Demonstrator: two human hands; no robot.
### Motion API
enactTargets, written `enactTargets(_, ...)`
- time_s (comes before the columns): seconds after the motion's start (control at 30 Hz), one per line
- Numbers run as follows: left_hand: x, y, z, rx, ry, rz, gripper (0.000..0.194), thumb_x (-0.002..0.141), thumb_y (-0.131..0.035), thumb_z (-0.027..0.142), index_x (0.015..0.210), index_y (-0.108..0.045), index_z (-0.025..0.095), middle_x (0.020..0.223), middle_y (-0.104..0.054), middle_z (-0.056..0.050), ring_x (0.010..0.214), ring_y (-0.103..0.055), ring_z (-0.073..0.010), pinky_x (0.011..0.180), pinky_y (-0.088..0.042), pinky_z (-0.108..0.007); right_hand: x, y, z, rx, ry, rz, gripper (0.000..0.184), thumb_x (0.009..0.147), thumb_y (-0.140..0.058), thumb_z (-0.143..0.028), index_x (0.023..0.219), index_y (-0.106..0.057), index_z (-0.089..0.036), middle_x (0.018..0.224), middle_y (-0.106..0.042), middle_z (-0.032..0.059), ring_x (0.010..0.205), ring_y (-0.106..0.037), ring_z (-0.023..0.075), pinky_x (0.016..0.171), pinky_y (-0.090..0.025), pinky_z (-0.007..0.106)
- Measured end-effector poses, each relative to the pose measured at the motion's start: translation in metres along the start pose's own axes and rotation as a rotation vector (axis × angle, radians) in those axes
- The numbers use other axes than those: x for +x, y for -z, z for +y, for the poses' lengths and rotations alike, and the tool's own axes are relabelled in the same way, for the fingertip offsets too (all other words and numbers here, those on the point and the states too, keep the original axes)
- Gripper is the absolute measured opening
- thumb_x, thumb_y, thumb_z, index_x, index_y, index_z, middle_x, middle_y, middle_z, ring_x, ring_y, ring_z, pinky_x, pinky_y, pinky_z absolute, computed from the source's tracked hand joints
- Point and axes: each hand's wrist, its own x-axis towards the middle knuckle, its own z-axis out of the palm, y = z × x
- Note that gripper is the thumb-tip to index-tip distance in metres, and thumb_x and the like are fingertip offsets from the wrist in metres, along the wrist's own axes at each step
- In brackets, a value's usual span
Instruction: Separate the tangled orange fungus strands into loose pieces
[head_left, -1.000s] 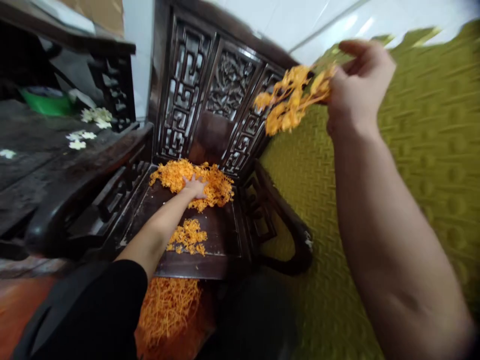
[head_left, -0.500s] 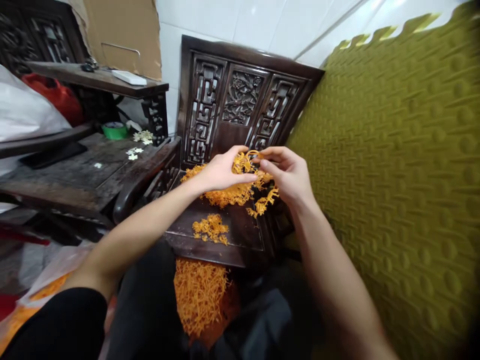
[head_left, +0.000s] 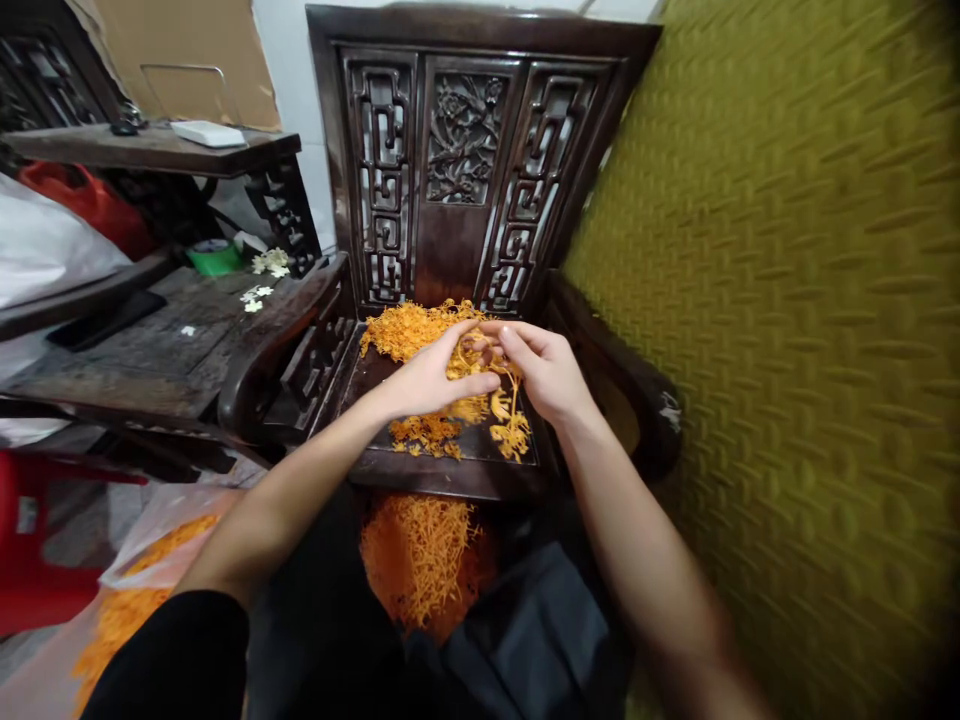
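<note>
Above the dark wooden chair seat (head_left: 367,380), my left hand (head_left: 429,378) curls round a bunch of small orange plastic flower-like pieces (head_left: 471,408), its thumb stretched along the near side. My right hand (head_left: 551,372) pinches a thin orange plastic stem beside the left fingertips; its far fingers are partly hidden. A branched orange sprig (head_left: 511,432) dangles under the right hand. Behind the hands lies a big pile of orange pieces (head_left: 405,328). A smaller heap of orange pieces (head_left: 425,436) sits near the seat's front edge.
Below the seat, thin orange stems (head_left: 435,550) fill an orange container. A clear bag of orange pieces (head_left: 135,600) and a red stool (head_left: 37,540) stand left. Green tape (head_left: 215,257) lies on the side table (head_left: 142,350). A yellow-green foam mat (head_left: 787,300) rises at right.
The view has tilted and shifted, showing more of the chair back. Both hands remain together over the seat; the dangling sprig now hangs more upright below the right hand.
</note>
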Motion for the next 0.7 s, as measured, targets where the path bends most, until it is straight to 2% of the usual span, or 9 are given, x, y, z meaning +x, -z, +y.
enactTargets(0.07, 0.001, -0.007, -0.006, -0.093, 0.027, -0.033, 0.09, 0.081, -0.078, 0.059, 0.153, -0.042, 0.019, 0.154, -0.051, -0.02, 0.141, -0.051, -0.0356, 0.118, -0.038, -0.055, -0.001, -0.002, 0.007, -0.009, 0.009, -0.021, 0.045, 0.097, -0.058, -0.059, 0.116, -0.075, -0.023, 0.102, -0.078, 0.0064, 0.093, -0.072, 0.0218, 0.096, -0.057, 0.044)
enactTargets(0.13, 0.004, -0.01, -0.012, -0.211, 0.107, -0.032, 0.079, 0.085, -0.072, 0.061, 0.147, -0.048, 0.018, 0.141, -0.062, -0.018, 0.129, -0.06, -0.0319, 0.109, -0.046, -0.051, -0.001, -0.003, 0.014, -0.112, 0.045, -0.023, 0.047, 0.098, -0.056, -0.059, 0.125, -0.071, -0.023, 0.108, -0.076, 0.0072, 0.101, -0.07, 0.0231, 0.104, -0.052, 0.047)
enactTargets(0.23, 0.008, -0.012, -0.016, -0.245, 0.218, 0.026, 0.054, 0.091, -0.063, 0.064, 0.117, -0.065, 0.016, 0.108, -0.073, -0.01, 0.103, -0.066, -0.0238, 0.094, -0.052, -0.042, 0.0, -0.005, 0.021, -0.292, 0.123, 0.014, 0.057, 0.097, -0.057, -0.062, 0.14, -0.059, -0.024, 0.116, -0.071, 0.0092, 0.104, -0.066, 0.0241, 0.106, -0.05, 0.049)
enactTargets(0.3, 0.009, -0.012, -0.016, -0.227, 0.243, 0.099, 0.047, 0.088, -0.066, 0.063, 0.095, -0.067, 0.016, 0.09, -0.071, -0.005, 0.088, -0.065, -0.0195, 0.084, -0.053, -0.035, 0.002, -0.006, 0.025, -0.266, 0.133, 0.069, 0.067, 0.095, -0.054, -0.068, 0.147, -0.05, -0.026, 0.123, -0.067, 0.0101, 0.107, -0.064, 0.0242, 0.104, -0.052, 0.048)
enactTargets(0.4, 0.008, -0.008, -0.015, -0.299, 0.324, 0.244, 0.042, 0.087, -0.067, 0.06, 0.086, -0.061, 0.018, 0.081, -0.069, -0.003, 0.074, -0.063, -0.0165, 0.07, -0.052, -0.03, 0.001, -0.005, 0.029, -0.033, -0.028, 0.109, 0.073, 0.092, -0.046, -0.079, 0.148, -0.047, -0.032, 0.128, -0.066, 0.0095, 0.112, -0.066, 0.0245, 0.097, -0.056, 0.046)
enactTargets(0.47, 0.006, -0.002, -0.018, -0.342, 0.381, 0.336, 0.039, 0.088, -0.065, 0.059, 0.088, -0.061, 0.02, 0.081, -0.069, -0.001, 0.069, -0.062, -0.0156, 0.064, -0.051, -0.028, -0.004, -0.005, 0.032, 0.109, -0.184, 0.016, 0.073, 0.088, -0.054, -0.079, 0.143, -0.053, -0.031, 0.124, -0.069, 0.0093, 0.111, -0.068, 0.0251, 0.093, -0.058, 0.044)
enactTargets(0.53, 0.004, 0.006, -0.024, -0.302, 0.376, 0.422, 0.038, 0.089, -0.064, 0.058, 0.086, -0.062, 0.02, 0.081, -0.068, -0.001, 0.071, -0.062, -0.0153, 0.068, -0.051, -0.028, -0.01, -0.008, 0.034, 0.185, -0.306, -0.134, 0.073, 0.079, -0.075, -0.068, 0.139, -0.059, -0.029, 0.116, -0.072, 0.0084, 0.102, -0.07, 0.0242, 0.085, -0.061, 0.042)
enactTargets(0.6, 0.0, 0.016, -0.031, -0.159, 0.315, 0.466, 0.039, 0.09, -0.063, 0.057, 0.083, -0.066, 0.019, 0.085, -0.069, -0.002, 0.084, -0.065, -0.0169, 0.081, -0.052, -0.03, -0.016, -0.011, 0.035, 0.232, -0.381, -0.228, 0.068, 0.073, -0.087, -0.053, 0.133, -0.065, -0.028, 0.104, -0.074, 0.006, 0.086, -0.069, 0.0207, 0.069, -0.061, 0.036)
enactTargets(0.7, -0.006, 0.035, -0.036, 0.13, 0.217, 0.408, 0.036, 0.088, -0.068, 0.053, 0.081, -0.075, 0.019, 0.101, -0.071, -0.006, 0.107, -0.063, -0.0211, 0.101, -0.047, -0.033, -0.019, -0.013, 0.037, 0.295, -0.425, -0.209, 0.044, 0.074, -0.088, -0.044, 0.112, -0.074, -0.026, 0.091, -0.072, 0.0034, 0.07, -0.062, 0.0152, 0.051, -0.054, 0.027)
